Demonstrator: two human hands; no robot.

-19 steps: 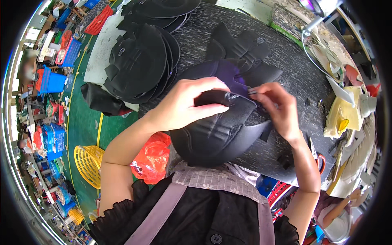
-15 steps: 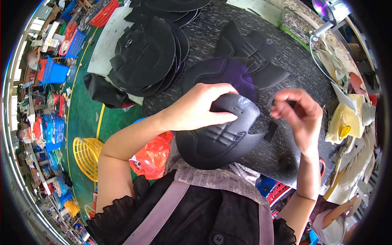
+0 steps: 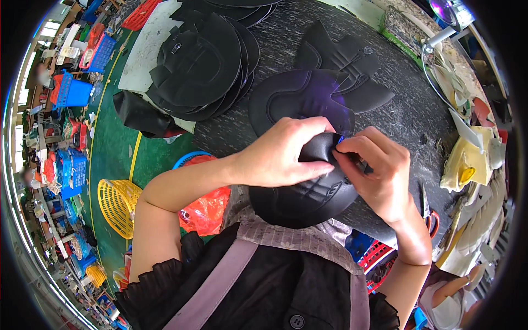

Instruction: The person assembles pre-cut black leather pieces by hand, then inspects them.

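Close to my body, a black shoe upper (image 3: 297, 208) with stitched ridges is bent into a curve. My left hand (image 3: 289, 151) grips its top edge, thumb on the near face and fingers behind. At the same folded edge my right hand (image 3: 379, 168) pinches with thumb and forefinger; whatever small piece may be between those fingertips is hidden. Just beyond my hands a flat black upper (image 3: 286, 104) lies on the dark speckled table (image 3: 401, 126), with another winged upper (image 3: 338, 60) behind it.
A stack of black uppers (image 3: 198, 71) fills the table's far left. Scissors (image 3: 432, 220) lie by my right forearm, with a yellowish pad (image 3: 467, 157) farther right. A lamp (image 3: 446, 14) stands far right. Left are a yellow basket (image 3: 116, 203) and red plastic bag (image 3: 208, 206).
My right hand has moved left from above the table to the upper's edge and now pinches there. The upper's top edge is folded more sharply, and the scissors have come into sight.
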